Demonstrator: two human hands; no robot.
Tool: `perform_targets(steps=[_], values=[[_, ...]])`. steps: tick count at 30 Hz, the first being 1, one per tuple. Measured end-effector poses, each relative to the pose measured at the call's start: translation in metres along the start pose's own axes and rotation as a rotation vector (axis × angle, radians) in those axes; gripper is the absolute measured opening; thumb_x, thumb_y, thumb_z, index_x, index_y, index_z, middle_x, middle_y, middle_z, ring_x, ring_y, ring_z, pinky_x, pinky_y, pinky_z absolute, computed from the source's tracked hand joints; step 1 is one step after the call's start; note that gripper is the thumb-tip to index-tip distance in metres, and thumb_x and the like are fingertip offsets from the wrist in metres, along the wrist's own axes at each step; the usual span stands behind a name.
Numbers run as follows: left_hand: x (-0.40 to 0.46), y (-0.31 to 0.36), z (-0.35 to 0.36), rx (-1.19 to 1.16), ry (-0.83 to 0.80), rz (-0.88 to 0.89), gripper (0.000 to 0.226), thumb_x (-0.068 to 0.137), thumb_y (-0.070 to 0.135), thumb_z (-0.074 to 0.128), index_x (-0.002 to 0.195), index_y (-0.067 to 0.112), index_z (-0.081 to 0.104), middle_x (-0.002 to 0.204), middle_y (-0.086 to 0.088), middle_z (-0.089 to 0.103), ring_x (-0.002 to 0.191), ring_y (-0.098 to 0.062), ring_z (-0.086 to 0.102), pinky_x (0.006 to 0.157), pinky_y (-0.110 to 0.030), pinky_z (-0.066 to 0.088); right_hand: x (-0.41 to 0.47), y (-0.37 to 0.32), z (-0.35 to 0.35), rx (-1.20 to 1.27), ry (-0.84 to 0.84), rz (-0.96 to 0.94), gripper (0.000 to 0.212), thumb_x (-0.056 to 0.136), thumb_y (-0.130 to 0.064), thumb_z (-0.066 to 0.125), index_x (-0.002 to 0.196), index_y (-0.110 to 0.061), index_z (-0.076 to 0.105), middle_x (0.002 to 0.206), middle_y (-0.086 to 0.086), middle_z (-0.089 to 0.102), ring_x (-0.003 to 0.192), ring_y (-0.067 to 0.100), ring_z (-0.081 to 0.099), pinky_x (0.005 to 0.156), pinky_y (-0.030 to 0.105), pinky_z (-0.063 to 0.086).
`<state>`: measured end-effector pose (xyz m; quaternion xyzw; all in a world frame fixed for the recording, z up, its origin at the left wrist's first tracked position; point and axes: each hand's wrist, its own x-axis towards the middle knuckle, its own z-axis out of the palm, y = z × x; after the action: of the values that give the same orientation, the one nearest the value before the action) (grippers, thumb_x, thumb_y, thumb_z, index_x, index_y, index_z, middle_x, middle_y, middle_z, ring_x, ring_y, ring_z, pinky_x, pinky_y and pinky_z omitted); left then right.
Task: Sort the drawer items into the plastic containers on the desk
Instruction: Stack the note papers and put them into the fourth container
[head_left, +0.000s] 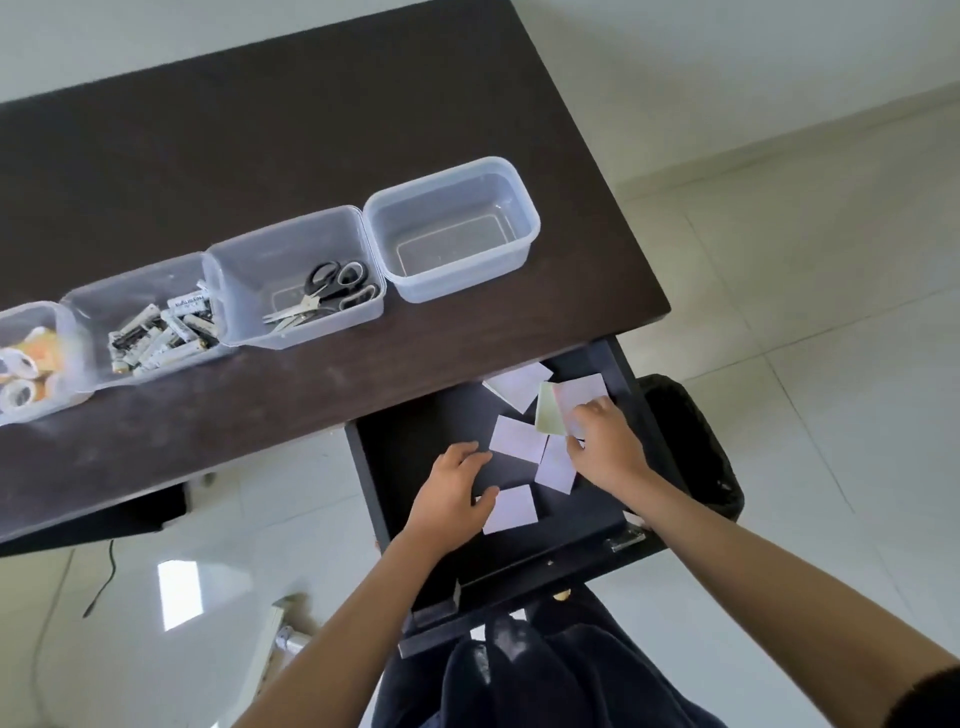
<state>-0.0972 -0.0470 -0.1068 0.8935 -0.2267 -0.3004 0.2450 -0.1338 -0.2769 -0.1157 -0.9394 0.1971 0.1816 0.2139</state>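
An open dark drawer (410, 447) holds several small pale paper pads. My left hand (454, 493) lies flat on the drawer floor with fingers apart, its thumb touching one pad (511, 509). Another pad (519, 439) lies just right of its fingertips. My right hand (605, 441) pinches a pale pad (579, 395) at the drawer's far right, with a greenish pad (549, 415) leaning beside it. On the desk stands an empty clear container (452, 228) at the right end of a row.
Left of the empty container stand containers with scissors (327, 291), batteries (161, 332) and tape rolls (26, 364) on the dark desk (260, 135). A black bin (696, 447) stands right of the drawer. A cable (104, 577) lies on the white tiled floor.
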Motion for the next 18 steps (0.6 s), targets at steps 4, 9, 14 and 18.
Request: perform_targets(steps=[4, 9, 14, 18], values=[[0.023, 0.009, 0.02, 0.014, -0.022, -0.064, 0.054, 0.091, 0.034, 0.056, 0.14, 0.017, 0.041, 0.15, -0.001, 0.03, 0.138, -0.021, 0.03, 0.104, -0.029, 0.038, 0.021, 0.007, 0.004, -0.057, -0.017, -0.061, 0.052, 0.088, -0.02, 0.059, 0.135, -0.015, 0.038, 0.146, 0.009, 0.031, 0.134, 0.031, 0.028, 0.095, 0.04, 0.044], [0.073, 0.025, 0.025, 0.119, 0.009, -0.132, 0.074, 0.089, 0.035, 0.058, 0.15, 0.024, 0.017, 0.159, -0.004, 0.004, 0.139, -0.03, 0.021, 0.105, -0.04, 0.039, 0.048, 0.017, 0.012, -0.133, -0.137, -0.14, 0.079, 0.083, -0.03, 0.062, 0.148, -0.018, 0.019, 0.155, 0.01, 0.018, 0.142, 0.037, 0.013, 0.115, 0.045, 0.018], [0.111, 0.027, 0.03, 0.363, -0.057, -0.152, 0.076, 0.092, 0.047, 0.049, 0.151, 0.032, 0.004, 0.159, -0.01, 0.002, 0.144, -0.035, 0.009, 0.117, -0.049, 0.019, 0.043, 0.023, 0.022, -0.176, -0.058, -0.203, 0.072, 0.08, -0.037, 0.062, 0.142, -0.017, 0.031, 0.136, 0.006, 0.039, 0.131, 0.033, 0.031, 0.111, 0.043, 0.028], [0.102, 0.023, 0.038, 0.415, -0.048, -0.165, 0.07, 0.093, 0.051, 0.042, 0.151, 0.034, 0.006, 0.16, -0.003, -0.007, 0.145, -0.032, 0.008, 0.118, -0.05, 0.016, 0.028, 0.024, 0.031, -0.179, -0.09, -0.167, 0.071, 0.081, -0.042, 0.06, 0.142, -0.018, 0.031, 0.136, 0.005, 0.037, 0.129, 0.03, 0.031, 0.109, 0.048, 0.029]])
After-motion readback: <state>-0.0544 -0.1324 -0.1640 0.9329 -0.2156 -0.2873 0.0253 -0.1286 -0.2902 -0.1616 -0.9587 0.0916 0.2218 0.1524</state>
